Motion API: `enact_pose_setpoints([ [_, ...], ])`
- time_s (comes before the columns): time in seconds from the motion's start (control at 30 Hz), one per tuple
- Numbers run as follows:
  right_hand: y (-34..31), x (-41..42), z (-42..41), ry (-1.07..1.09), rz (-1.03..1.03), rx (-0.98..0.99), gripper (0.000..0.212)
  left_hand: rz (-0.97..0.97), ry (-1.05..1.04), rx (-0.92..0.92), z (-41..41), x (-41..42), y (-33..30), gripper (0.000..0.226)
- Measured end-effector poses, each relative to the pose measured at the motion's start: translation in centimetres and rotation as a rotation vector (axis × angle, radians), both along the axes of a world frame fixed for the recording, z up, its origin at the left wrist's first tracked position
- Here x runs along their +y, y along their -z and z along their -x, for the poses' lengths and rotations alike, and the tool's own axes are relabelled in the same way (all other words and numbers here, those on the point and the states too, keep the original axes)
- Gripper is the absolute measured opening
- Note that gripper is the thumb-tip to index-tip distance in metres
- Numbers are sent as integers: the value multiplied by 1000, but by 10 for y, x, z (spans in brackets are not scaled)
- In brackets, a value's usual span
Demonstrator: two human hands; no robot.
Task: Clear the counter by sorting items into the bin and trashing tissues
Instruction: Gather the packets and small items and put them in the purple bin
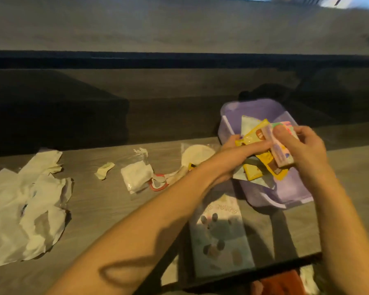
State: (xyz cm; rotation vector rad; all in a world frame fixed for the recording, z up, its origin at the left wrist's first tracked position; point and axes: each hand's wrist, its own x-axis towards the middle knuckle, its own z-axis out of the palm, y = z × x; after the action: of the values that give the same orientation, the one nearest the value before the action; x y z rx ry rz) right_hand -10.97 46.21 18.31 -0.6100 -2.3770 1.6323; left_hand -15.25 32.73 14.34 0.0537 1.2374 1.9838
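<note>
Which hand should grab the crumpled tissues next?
Probably the left hand: the tissues lie on its side of the counter, while the right hand grips the pink packet over the bin.

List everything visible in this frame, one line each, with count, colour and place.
bin: one, purple, right on counter
yellow packets: at least two, over the bin, held
pink packet: one, in right hand
tissues: several, white, torn, far left
tissue scrap: one, cream, left of centre
white pad in clear wrap: one, centre
red ring: one, beside the pad
round pad: one, cream, left of bin
picture book: one, pale, near edge
counter: one, grey wood-grain
left hand: grip on yellow packets
right hand: grip on pink packet
</note>
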Motion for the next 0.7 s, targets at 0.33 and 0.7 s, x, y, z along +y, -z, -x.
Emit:
enact_pose_setpoints([
  [0.33, 30, 58, -4, 188, -28, -152, 53, 151, 109, -30, 22, 70, 30, 100],
  [0.7, 69, 69, -10, 253, -41, -259, 58, 431, 125, -2, 17, 101, 27, 84],
])
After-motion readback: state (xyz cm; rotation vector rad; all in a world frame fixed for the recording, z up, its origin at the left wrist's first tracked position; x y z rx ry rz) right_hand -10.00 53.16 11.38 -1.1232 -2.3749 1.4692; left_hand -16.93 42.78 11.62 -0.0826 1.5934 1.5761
